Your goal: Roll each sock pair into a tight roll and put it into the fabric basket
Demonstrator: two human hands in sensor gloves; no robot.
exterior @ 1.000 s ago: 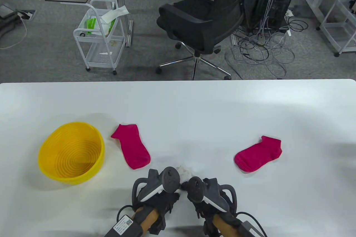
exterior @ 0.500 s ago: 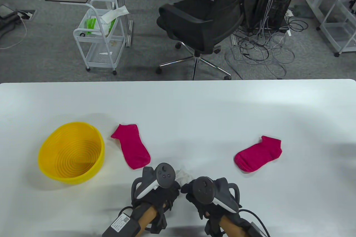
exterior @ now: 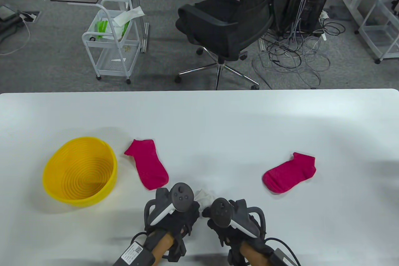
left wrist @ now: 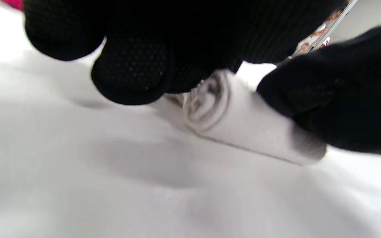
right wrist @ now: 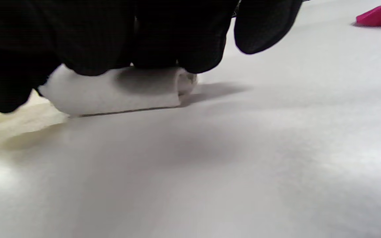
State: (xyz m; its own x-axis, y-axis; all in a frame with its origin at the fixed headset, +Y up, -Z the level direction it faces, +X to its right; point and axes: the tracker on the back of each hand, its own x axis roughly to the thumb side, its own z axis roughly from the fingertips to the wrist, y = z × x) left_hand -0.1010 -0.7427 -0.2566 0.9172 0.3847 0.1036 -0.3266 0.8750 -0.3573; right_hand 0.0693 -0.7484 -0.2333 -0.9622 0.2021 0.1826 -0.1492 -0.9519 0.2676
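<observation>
A white sock roll point(exterior: 204, 196) lies on the table near the front edge, between my two hands. My left hand point(exterior: 179, 216) curls its fingers point(left wrist: 127, 72) over the roll's point(left wrist: 243, 129) coiled end. My right hand point(exterior: 223, 225) bends its fingers point(right wrist: 111, 39) over the top of the roll point(right wrist: 117, 94) and presses it onto the table. The yellow basket point(exterior: 50, 181) stands at the left with nothing in it. One pink sock point(exterior: 149, 163) lies flat beside the basket, another pink sock point(exterior: 290, 172) to the right.
The white table point(exterior: 218, 122) stretches wide behind the socks. Beyond its far edge, on the floor, are a black office chair point(exterior: 230, 22), a white trolley point(exterior: 110, 41) and a tangle of cables point(exterior: 293, 54).
Both hands have shifted a little over the white roll, the left drifting slightly left and its tracker tilting. The roll, basket and pink socks stay where they were.
</observation>
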